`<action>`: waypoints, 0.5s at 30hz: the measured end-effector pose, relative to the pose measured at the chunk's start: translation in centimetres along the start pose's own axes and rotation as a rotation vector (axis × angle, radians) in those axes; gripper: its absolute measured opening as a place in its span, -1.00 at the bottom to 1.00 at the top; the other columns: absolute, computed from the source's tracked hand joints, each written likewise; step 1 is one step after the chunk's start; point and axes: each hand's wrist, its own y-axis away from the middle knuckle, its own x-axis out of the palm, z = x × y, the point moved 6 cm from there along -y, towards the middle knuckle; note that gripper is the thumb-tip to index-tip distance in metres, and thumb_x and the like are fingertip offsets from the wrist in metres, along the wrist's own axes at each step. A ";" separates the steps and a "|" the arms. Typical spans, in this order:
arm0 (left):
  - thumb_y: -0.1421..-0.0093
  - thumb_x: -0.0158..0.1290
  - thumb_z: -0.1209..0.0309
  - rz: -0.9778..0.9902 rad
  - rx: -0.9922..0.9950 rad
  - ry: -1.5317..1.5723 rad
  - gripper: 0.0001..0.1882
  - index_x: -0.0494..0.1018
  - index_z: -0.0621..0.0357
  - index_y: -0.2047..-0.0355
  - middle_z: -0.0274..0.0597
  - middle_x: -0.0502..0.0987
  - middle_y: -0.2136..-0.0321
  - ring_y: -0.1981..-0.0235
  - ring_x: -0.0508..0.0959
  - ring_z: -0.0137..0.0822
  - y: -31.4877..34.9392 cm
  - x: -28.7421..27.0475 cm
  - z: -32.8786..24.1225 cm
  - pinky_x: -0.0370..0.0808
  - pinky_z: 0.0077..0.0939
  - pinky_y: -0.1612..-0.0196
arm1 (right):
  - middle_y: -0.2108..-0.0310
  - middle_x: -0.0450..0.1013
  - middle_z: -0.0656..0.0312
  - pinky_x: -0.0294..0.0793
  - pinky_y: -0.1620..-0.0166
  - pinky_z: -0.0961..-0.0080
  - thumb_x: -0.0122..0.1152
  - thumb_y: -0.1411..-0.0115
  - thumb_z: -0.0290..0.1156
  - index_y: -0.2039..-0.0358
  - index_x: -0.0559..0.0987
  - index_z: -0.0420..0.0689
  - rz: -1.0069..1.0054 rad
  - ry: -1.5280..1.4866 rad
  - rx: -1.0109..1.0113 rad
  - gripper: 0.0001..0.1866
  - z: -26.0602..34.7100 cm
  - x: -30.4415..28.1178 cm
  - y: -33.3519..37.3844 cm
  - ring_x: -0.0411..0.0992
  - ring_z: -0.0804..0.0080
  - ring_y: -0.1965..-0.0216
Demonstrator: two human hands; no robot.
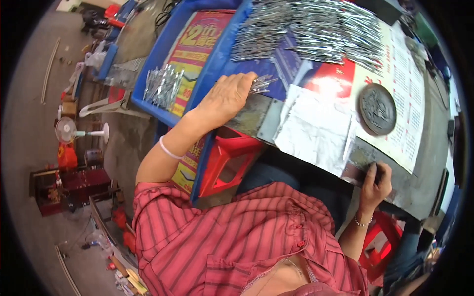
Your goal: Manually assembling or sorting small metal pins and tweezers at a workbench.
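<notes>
My left hand [224, 96] rests on the worktable with its fingers curled over a small bunch of silvery metal strips [262, 85], whose ends stick out to the right. My right hand [375, 181] is at the near edge of the table, fingers closed around the edge of a grey metal plate [363, 157]; what else it may hold is hidden. A dark round embossed disc [377, 108] lies on printed paper just above the right hand. Crumpled silvery foil sheets [313, 130] lie between the two hands.
A large heap of silvery strips [311, 29] covers the far side of the table. A blue tray [148, 106] at the left holds more strips [163, 86]. Red plastic stools [229, 158] stand under the table. A small fan [66, 130] and clutter sit on the floor at left.
</notes>
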 end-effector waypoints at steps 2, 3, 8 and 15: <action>-0.13 -0.16 0.54 0.019 0.007 -0.035 -0.68 0.26 0.28 0.07 -0.15 0.39 0.41 0.36 0.44 -0.20 -0.3 2.0 0.4 0.33 -0.37 0.31 | 0.43 0.41 0.15 0.38 0.32 0.60 0.14 -0.14 -0.60 0.34 0.45 -0.27 0.003 -0.022 -0.035 -0.92 0.6 0.1 -0.2 0.37 0.44 0.46; -0.13 -0.16 0.53 0.043 -0.005 -0.082 -0.68 0.26 0.27 0.07 -0.15 0.38 0.42 0.36 0.43 -0.21 -0.3 2.7 0.7 0.32 -0.36 0.33 | 0.44 0.41 0.14 0.38 0.31 0.59 0.15 -0.14 -0.61 0.35 0.45 -0.27 0.000 -0.027 -0.046 -0.92 0.8 0.1 -0.2 0.37 0.43 0.46; -0.09 -0.06 0.50 0.013 -0.016 -0.092 -0.66 0.30 0.26 0.08 -0.13 0.39 0.35 0.31 0.43 -0.16 -1.0 2.4 0.2 0.36 -0.31 0.28 | 0.46 0.42 0.13 0.40 0.32 0.58 0.15 -0.12 -0.63 0.36 0.46 -0.27 -0.015 -0.002 -0.043 -0.92 0.9 -0.3 -0.4 0.40 0.39 0.46; -0.02 0.07 0.55 0.060 -0.072 -0.001 -0.49 0.26 0.29 -0.03 0.02 0.39 0.14 0.12 0.43 -0.01 -0.6 2.4 0.4 0.39 -0.26 0.05 | 0.48 0.40 0.14 0.38 0.35 0.59 0.15 -0.12 -0.62 0.37 0.46 -0.26 -0.022 0.028 -0.055 -0.93 1.1 -0.1 -0.7 0.38 0.41 0.49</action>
